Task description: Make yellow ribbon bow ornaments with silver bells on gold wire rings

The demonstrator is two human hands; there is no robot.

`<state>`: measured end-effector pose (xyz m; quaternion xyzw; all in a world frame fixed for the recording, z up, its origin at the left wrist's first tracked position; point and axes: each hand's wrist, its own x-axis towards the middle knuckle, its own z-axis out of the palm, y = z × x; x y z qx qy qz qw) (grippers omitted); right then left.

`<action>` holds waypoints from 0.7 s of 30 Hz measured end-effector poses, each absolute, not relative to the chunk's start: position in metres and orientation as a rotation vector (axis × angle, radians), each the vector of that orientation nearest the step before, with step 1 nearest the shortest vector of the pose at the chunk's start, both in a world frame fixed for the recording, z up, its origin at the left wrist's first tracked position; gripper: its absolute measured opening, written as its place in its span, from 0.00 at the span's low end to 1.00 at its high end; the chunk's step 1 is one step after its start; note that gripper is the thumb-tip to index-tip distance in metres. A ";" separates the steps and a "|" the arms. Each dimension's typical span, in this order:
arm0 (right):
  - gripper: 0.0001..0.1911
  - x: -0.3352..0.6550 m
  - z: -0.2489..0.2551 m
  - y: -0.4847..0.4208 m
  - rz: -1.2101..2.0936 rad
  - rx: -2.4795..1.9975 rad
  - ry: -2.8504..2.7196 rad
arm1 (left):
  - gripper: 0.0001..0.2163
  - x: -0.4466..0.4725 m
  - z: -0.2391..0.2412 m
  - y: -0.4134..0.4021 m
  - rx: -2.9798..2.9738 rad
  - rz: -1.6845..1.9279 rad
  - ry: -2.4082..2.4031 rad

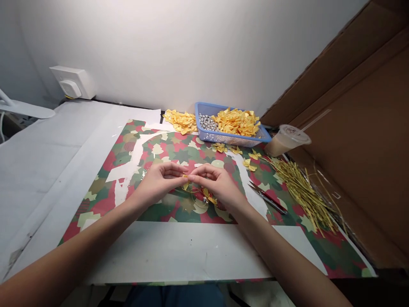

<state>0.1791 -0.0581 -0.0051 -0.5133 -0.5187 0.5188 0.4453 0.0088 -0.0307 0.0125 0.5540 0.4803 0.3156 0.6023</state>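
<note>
- Done: the thin wire (193,197) already carries a bow (209,197) and a silver bead (205,199), below the hands.
- In hand: another yellow piece (185,184) sits at the meeting fingertips, above the mat (179,215). The left hand (156,181) pinches it; the right hand (214,181) has thumb and fingertip closed there, on piece or wire, I cannot tell.
- Left, seemingly: many loose pieces (238,121) and beads (207,123) in the basket (220,139).
- Writing: none legible.
</note>
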 end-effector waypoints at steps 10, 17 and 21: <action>0.11 0.181 -0.005 -0.059 1.322 -1.238 -1.271 | 0.11 0.010 0.010 -0.032 1.314 0.726 1.064; 0.12 0.181 0.000 -0.060 1.220 -1.271 -1.341 | 0.11 0.010 0.014 -0.031 1.293 0.707 1.120; 0.11 0.184 0.002 -0.061 1.066 -1.301 -1.387 | 0.12 0.006 0.017 -0.028 1.233 0.752 1.166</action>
